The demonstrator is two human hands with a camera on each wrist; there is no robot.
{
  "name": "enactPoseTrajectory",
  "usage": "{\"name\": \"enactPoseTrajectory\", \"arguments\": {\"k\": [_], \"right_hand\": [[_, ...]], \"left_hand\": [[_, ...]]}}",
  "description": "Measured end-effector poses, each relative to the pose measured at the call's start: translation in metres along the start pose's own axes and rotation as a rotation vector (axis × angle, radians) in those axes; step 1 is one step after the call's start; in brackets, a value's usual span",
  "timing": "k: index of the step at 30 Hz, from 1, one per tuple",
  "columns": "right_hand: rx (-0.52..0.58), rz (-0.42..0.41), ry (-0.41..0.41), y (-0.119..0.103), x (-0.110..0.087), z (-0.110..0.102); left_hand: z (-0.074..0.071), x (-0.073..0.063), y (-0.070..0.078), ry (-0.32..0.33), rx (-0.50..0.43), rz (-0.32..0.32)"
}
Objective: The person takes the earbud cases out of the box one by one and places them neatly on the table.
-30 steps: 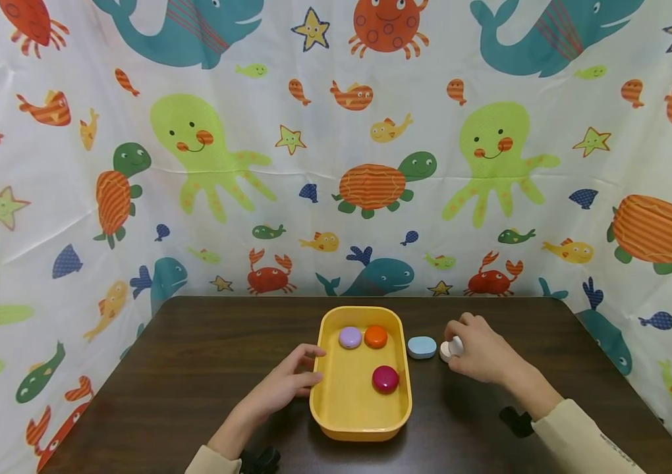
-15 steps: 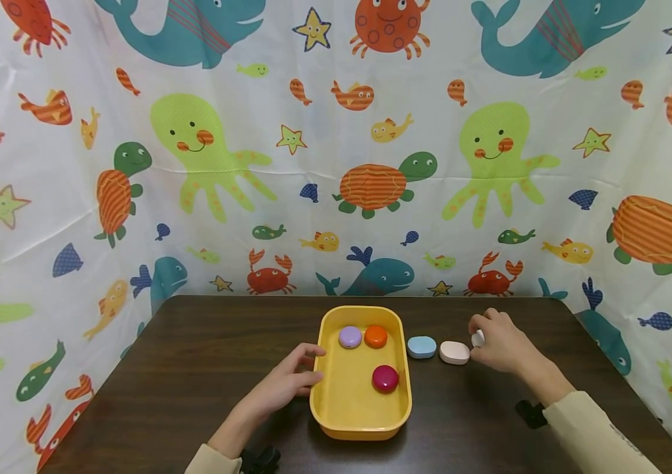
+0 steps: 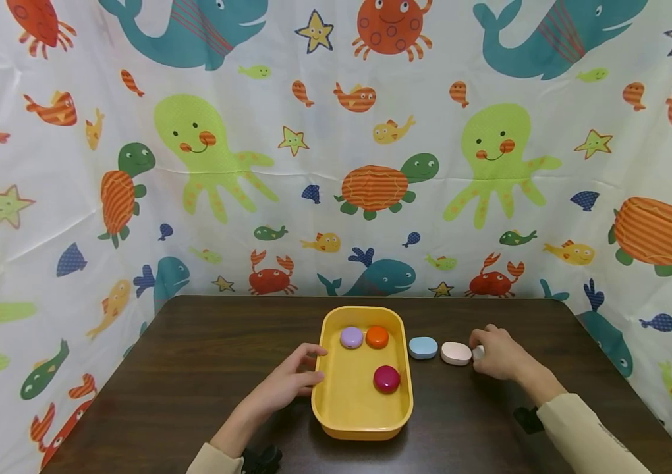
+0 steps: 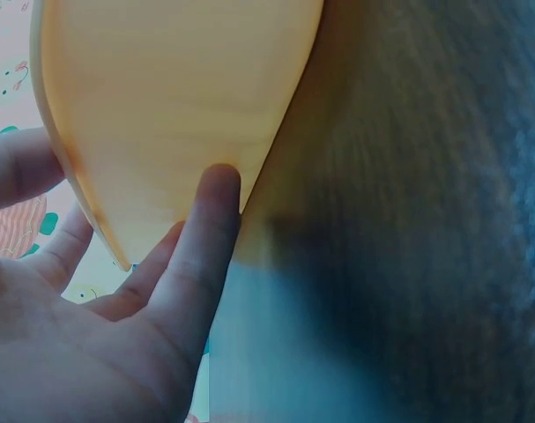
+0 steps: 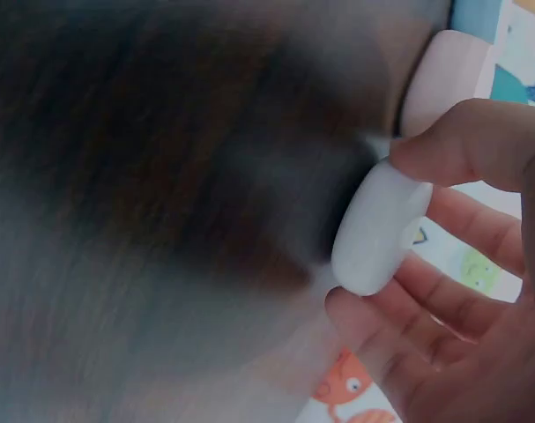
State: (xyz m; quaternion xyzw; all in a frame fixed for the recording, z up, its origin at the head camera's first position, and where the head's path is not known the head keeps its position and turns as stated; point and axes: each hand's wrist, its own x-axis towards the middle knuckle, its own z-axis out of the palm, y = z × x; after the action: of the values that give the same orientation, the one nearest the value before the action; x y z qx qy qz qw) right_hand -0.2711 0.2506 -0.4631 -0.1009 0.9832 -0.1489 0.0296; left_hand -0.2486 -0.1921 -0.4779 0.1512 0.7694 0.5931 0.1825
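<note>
My left hand touches the left side of a yellow tray. In the left wrist view its fingers lie fairly straight against the outer wall. Right of the tray, my right hand pinches a smooth white oval piece between thumb and fingers, low over the table; whether the piece rests on it I cannot tell. A pale pink oval piece lies just left of it, with a light blue oval piece beyond. Inside the tray sit glossy round pieces: lilac, orange and crimson.
The dark wooden table extends to both sides of the tray. A white curtain printed with sea animals hangs behind it and along the sides. Dark bands show at both wrists.
My right hand has moved right and then down, carrying the white piece to the right of the pink one and uncovering the pink one. The left hand and tray stay put.
</note>
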Motion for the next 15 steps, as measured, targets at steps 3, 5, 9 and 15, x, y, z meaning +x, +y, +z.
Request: {"name": "enactPoseTrajectory", "arguments": {"k": [3, 5, 9, 15], "right_hand": [[0.002, 0.003, -0.005, 0.002, 0.0, 0.0], [-0.01, 0.004, -0.002, -0.001, -0.001, -0.004], [-0.029, -0.01, 0.04, -0.017, -0.004, -0.022], [0.001, -0.031, 0.137, -0.05, -0.008, -0.047]], "left_hand": [[0.0, -0.001, 0.001, 0.001, 0.0, -0.005], [0.001, -0.002, 0.002, 0.002, 0.0, -0.006], [0.001, -0.003, 0.004, 0.011, 0.0, -0.009], [0.002, -0.001, 0.003, 0.015, -0.002, -0.013]]}}
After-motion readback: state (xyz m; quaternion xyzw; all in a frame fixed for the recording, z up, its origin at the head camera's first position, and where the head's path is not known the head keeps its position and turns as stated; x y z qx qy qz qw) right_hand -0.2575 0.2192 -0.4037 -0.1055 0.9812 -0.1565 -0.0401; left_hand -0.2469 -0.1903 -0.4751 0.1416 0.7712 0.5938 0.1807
